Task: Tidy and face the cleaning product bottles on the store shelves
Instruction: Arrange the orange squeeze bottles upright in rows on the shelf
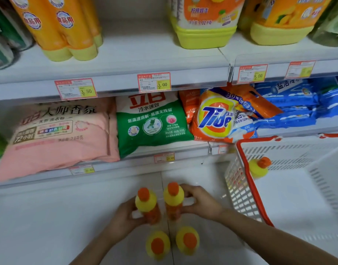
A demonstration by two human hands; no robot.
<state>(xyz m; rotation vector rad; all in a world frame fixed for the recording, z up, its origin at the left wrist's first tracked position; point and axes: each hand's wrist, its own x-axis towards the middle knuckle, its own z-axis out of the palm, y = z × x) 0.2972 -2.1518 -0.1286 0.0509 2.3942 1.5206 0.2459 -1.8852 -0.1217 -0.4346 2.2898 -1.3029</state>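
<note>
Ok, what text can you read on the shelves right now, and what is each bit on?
"Tide": orange detergent bag.
"冷水速效": green and white bag.
"2.6千克": pink bag.
"食品用": orange bottles, top shelf.
"1.02千克": yellow-based jug.
"3.50": left price tag.
"3.00": middle price tag.
"8.00": right price tag.
Too blurred to read: lower price tags.
No label legible: small orange-capped bottles.

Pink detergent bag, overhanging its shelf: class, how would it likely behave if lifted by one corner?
The pink bag would probably sag: its soft sides bulge and droop over the shelf edge. Likely heavy; it looks big and full.
</note>
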